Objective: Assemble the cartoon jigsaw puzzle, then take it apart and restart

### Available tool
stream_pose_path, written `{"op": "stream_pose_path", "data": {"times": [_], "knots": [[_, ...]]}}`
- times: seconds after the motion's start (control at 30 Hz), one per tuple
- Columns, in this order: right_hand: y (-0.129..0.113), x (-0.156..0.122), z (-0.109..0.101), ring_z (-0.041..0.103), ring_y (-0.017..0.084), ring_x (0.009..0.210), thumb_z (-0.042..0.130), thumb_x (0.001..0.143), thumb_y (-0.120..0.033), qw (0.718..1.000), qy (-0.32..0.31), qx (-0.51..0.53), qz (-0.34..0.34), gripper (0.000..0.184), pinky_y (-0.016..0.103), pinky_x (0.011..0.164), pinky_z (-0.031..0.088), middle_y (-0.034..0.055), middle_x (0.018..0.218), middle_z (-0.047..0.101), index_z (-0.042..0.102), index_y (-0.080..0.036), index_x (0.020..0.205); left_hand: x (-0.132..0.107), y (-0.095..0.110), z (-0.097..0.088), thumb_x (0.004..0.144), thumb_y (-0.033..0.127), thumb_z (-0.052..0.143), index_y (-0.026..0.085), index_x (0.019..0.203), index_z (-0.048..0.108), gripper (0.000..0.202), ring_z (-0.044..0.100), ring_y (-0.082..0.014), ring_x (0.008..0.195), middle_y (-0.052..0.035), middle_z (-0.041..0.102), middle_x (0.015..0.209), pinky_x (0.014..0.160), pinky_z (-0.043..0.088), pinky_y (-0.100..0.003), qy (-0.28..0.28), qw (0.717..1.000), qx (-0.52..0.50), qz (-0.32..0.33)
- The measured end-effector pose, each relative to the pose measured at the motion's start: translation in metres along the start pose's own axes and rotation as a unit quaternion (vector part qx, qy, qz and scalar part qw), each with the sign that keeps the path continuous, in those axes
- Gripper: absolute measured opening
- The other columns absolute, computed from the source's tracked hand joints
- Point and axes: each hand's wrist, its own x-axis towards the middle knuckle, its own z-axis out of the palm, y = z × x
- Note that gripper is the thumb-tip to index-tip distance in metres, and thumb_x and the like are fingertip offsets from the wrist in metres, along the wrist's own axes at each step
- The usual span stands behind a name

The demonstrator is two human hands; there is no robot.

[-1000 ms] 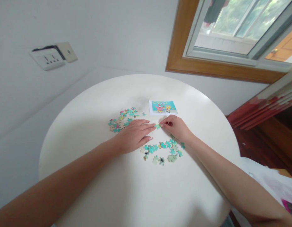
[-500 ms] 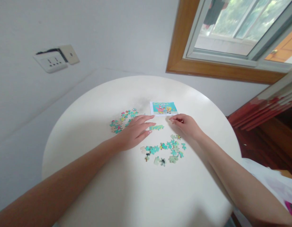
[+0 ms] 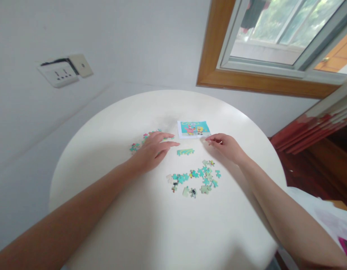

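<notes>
My left hand (image 3: pixel 152 152) hovers over the left heap of jigsaw pieces (image 3: pixel 135 147), covering part of it. Its fingers are spread and nothing shows between them. Just right of its fingertips lies a short joined strip of puzzle pieces (image 3: pixel 185 152), teal and yellow-green. My right hand (image 3: pixel 222 145) is by the lower right corner of the picture card (image 3: pixel 194 129), thumb and fingers pinched together. Whatever it may hold is too small to make out. The card shows a pink and a yellow cartoon figure on teal.
Nearer to me, loose teal and pale green jigsaw pieces (image 3: pixel 206 180) lie scattered on the round white table (image 3: pixel 119 225). Behind the table is a wall with a socket (image 3: pixel 59 74) and a wood-framed window (image 3: pixel 218 71). A red and white curtain (image 3: pixel 302 138) hangs at the right.
My left hand has drawn back leftward from the joined strip, leaving it in full view, and now covers more of the left heap. My right hand has shifted slightly right, still pinched.
</notes>
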Motion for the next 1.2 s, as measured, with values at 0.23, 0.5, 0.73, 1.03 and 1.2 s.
{"op": "stream_pose_path", "data": {"times": [0.23, 0.5, 0.73, 1.03, 1.2], "knots": [[-0.010, -0.009, 0.008, 0.055, 0.015, 0.081, 0.049, 0.085, -0.016, 0.979, -0.083, -0.009, -0.183, 0.036, 0.029, 0.074, 0.046, 0.0073, 0.097, 0.060, 0.070, -0.021, 0.113, -0.002, 0.008, 0.004, 0.090, 0.009, 0.041, 0.028, 0.113, 0.068, 0.041, 0.046, -0.0246, 0.121, -0.0073, 0.056, 0.129, 0.106, 0.035, -0.048, -0.055, 0.998, 0.000, 0.030], [-0.028, -0.016, 0.027, 0.051, 0.022, 0.100, 0.048, 0.086, -0.009, 0.948, -0.087, -0.159, -0.261, 0.041, 0.041, 0.093, 0.041, 0.0111, 0.114, 0.053, 0.069, -0.026, 0.116, 0.000, 0.006, -0.002, 0.091, 0.012, 0.041, 0.028, 0.113, 0.068, 0.038, 0.047, -0.0240, 0.119, -0.0059, 0.056, 0.127, 0.109, 0.032, -0.050, -0.050, 0.998, 0.044, 0.007], [-0.023, -0.014, 0.021, 0.051, 0.021, 0.102, 0.043, 0.084, -0.004, 0.952, -0.080, -0.097, -0.278, 0.050, 0.038, 0.092, 0.042, 0.0104, 0.110, 0.053, 0.060, -0.024, 0.127, -0.003, 0.002, 0.001, 0.088, 0.008, 0.042, 0.027, 0.111, 0.068, 0.040, 0.047, -0.0240, 0.121, -0.0057, 0.055, 0.129, 0.108, 0.034, -0.048, -0.066, 0.997, 0.035, 0.013], [-0.025, -0.017, 0.020, 0.051, 0.021, 0.101, 0.044, 0.084, -0.004, 0.948, -0.111, -0.134, -0.267, 0.047, 0.041, 0.094, 0.042, 0.0103, 0.116, 0.054, 0.067, -0.026, 0.118, -0.003, 0.002, 0.002, 0.089, 0.009, 0.042, 0.028, 0.109, 0.068, 0.038, 0.048, -0.0236, 0.118, -0.0052, 0.056, 0.127, 0.108, 0.035, -0.048, -0.062, 0.997, 0.031, 0.019], [-0.019, -0.012, 0.001, 0.054, 0.018, 0.101, 0.038, 0.080, 0.002, 0.960, -0.113, -0.065, -0.248, 0.054, 0.036, 0.092, 0.045, 0.0095, 0.110, 0.055, 0.065, -0.021, 0.120, -0.003, 0.004, 0.001, 0.089, 0.009, 0.042, 0.027, 0.113, 0.066, 0.038, 0.047, -0.0239, 0.121, -0.0062, 0.054, 0.130, 0.109, 0.033, -0.048, -0.055, 0.998, 0.026, 0.021]]}}
